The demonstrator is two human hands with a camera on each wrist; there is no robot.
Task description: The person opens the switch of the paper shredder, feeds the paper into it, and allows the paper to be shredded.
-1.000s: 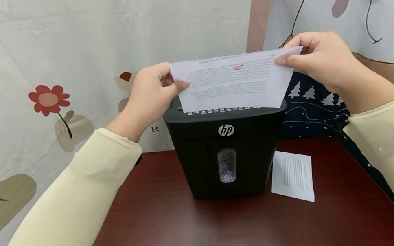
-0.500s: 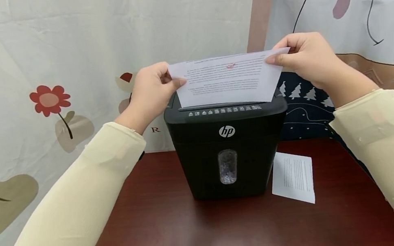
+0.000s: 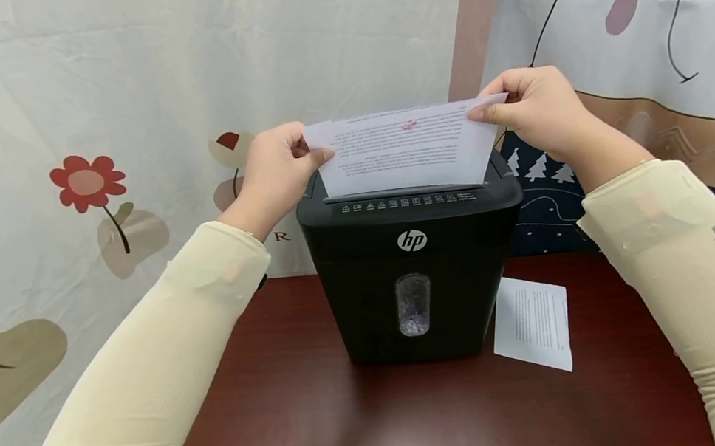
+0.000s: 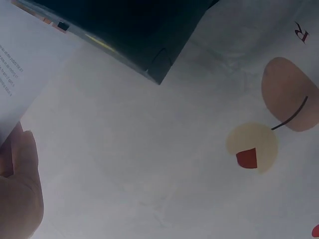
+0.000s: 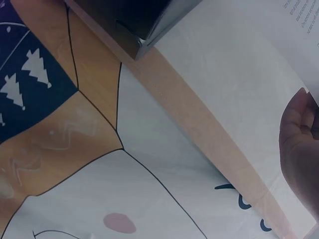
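A printed sheet of paper (image 3: 398, 147) with a small red mark stands upright over the black HP paper shredder (image 3: 365, 281). Its lower edge lines up with the slot (image 3: 394, 192) on the shredder's top. My left hand (image 3: 277, 169) pinches the sheet's upper left corner between thumb and fingers. At the upper right corner my right hand (image 3: 538, 111) pinches it the same way. In the left wrist view, my left hand (image 4: 22, 184) and part of the paper (image 4: 25, 64) show at the left edge. My right hand (image 5: 301, 129) appears at the right edge of its wrist view.
A second printed sheet (image 3: 532, 324) lies on the dark red table (image 3: 287, 410), right beside the shredder. Paper shreds show through the shredder's window (image 3: 414, 305). Behind everything hangs a patterned curtain (image 3: 177, 66).
Both hands keep their pinch on the paper. The right hand and the sheet have shifted left, and the sheet's lower edge has come level with the slot.
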